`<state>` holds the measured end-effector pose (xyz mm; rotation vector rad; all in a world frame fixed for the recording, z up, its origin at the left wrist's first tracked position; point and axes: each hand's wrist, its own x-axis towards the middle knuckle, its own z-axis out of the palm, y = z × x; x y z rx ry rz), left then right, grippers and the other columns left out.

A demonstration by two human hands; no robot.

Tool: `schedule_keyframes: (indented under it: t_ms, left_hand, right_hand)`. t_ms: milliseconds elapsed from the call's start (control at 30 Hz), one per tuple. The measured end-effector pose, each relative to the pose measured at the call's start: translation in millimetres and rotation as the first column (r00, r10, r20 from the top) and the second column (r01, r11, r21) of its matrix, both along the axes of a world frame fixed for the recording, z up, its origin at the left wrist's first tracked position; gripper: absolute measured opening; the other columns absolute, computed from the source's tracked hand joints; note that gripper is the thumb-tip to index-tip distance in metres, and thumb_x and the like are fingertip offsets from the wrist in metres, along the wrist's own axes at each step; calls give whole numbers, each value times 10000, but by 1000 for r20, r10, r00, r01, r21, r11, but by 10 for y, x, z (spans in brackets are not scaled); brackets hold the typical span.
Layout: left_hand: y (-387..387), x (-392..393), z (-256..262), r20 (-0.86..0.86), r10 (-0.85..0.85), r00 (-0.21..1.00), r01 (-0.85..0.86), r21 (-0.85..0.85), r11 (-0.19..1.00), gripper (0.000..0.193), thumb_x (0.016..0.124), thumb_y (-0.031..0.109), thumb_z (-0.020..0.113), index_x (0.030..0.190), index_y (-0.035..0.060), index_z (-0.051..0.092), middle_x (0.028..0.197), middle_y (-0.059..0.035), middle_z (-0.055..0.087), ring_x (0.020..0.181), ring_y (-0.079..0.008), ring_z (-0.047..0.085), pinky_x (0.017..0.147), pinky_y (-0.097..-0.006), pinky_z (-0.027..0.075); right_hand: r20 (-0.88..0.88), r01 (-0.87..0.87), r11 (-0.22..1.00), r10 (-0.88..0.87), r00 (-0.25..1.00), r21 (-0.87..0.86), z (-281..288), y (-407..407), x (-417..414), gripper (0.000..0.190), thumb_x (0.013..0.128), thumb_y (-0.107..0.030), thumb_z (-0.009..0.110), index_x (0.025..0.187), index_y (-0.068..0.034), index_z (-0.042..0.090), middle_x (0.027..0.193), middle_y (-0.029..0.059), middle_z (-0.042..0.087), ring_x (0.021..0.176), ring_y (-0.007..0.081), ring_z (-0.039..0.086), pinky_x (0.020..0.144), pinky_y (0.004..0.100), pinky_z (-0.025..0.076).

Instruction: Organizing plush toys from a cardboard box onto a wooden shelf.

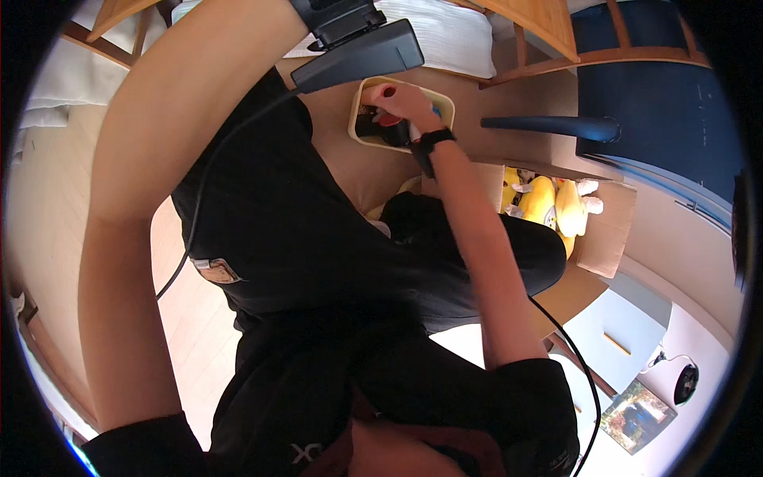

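Observation:
A cream plastic bin (451, 119) stands on the floor before me. My right hand (408, 104) is over it with curled fingers, a black band around the wrist. A dark red round spot (388, 92) shows at the fingers; I cannot tell whether it is a held thing. Inside the bin below the hand lie a red round item (390, 120), a black item (394, 135) and a bit of something blue (437, 112). My left arm reaches up past the top edge, its hand out of view. A black device (363, 56) with a cable is at that wrist.
To the right, an open cardboard box (605, 238) holds several yellow plush toys (538, 200). Wooden furniture rails (539, 67) and white bedding (450, 42) are at the top. A dark blue panel (656, 119) stands at the right. A black cable (205, 173) runs along my left arm.

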<state>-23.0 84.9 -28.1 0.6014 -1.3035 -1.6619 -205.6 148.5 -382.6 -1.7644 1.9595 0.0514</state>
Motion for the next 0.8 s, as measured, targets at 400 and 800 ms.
schedule_keyframes:
  t_ms: [400,800]
  left_hand:
    - [-145,-44,-27,-48,-65,997,68,53,996,172,929,85,413,1019,-17,517,899,-99,580,745,-160,575,652,-253,479]
    - [138,-119,-145,-64,-242,968,222,-228,948,419,890,218,594,1251,34,485,1120,-73,584,1051,-140,544,910,-292,425]
  right_hand:
    - [840,-31,942,-283,463,335,2365,-283,-912,378,806,-450,582,755,-82,510,613,-28,403,493,48,320,465,196,242]
    - [901,-152,988,-93,-423,30,3268,82,-317,679,793,-504,591,1119,68,423,585,-13,398,456,77,340,455,213,307]
